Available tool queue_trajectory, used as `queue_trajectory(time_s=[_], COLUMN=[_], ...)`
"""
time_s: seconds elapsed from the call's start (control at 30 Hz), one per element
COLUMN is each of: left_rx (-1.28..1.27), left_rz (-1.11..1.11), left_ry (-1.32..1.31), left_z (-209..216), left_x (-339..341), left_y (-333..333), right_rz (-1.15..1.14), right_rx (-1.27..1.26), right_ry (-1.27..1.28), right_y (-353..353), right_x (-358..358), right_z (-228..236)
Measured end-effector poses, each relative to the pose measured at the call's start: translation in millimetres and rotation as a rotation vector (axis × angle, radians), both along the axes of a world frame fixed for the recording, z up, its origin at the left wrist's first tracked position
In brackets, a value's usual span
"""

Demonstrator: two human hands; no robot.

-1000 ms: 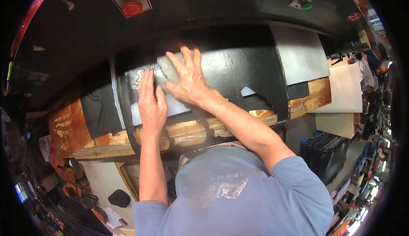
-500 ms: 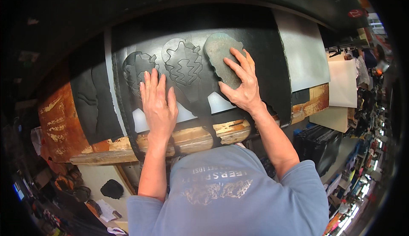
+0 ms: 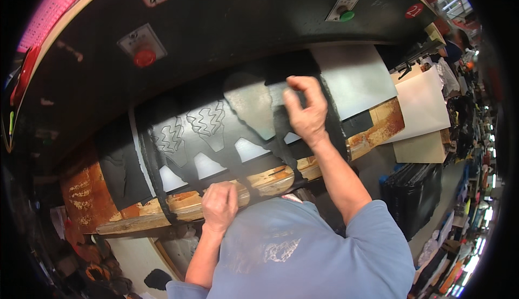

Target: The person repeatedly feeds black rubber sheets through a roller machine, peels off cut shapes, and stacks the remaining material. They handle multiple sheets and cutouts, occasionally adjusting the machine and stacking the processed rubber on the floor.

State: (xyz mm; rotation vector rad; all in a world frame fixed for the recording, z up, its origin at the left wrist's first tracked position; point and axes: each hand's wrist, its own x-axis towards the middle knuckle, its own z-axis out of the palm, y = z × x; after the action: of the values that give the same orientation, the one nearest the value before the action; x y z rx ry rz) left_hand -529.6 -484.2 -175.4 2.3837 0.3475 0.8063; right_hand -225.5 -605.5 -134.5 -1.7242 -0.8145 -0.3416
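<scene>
Leaning over a bench below a dark press, a person is holding the right hand just to the right of a grey block. The block is lying on a black sheet, its long axis running away from the person, the broad end far off, the narrow end pointing toward the person and slightly right. The right hand is the nearer one; its thumb and fingers are curving apart, nothing showing between them, and it is not touching the block. The left hand is resting lower and further left, at the bench's front edge, fingers folding into a loose fist; whether anything is inside, one cannot tell. Left of the block, two zigzag shapes are showing in the sheet. Shadow under the press is swallowing the block's far end, so its outline is fading there. A greyish patch behind the right fingers is hard to make out, and the hand's height above the sheet is unclear.
</scene>
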Motion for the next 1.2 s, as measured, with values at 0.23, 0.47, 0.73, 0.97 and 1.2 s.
queue_trajectory(time_s=[0.23, 0.47, 0.73, 0.97, 1.2], left_rx=[0.052, -0.151, -0.058, 0.018, -0.05], left_rz=[0.124, 0.227, 0.518, 0.49, 0.507], left_ry=[-0.073, 0.096, 0.274, 0.155, 0.153], left_z=[-2, 0, 9, 2, 2], left_x=[-2, 12, 47, 44, 45], left_y=[5, -12, -21, -24, -23], right_rz=[-0.263, -0.169, -0.114, -0.407, -0.166], right_rx=[0.173, 0.107, -0.192, -0.236, -0.426], right_ry=[-0.203, 0.209, -0.028, -0.034, 0.501], right_y=[-40, -116, -108, -126, -125], right_x=[104, 9, -36, -2, 56], right_z=[74, 5, -56, -46, -38])
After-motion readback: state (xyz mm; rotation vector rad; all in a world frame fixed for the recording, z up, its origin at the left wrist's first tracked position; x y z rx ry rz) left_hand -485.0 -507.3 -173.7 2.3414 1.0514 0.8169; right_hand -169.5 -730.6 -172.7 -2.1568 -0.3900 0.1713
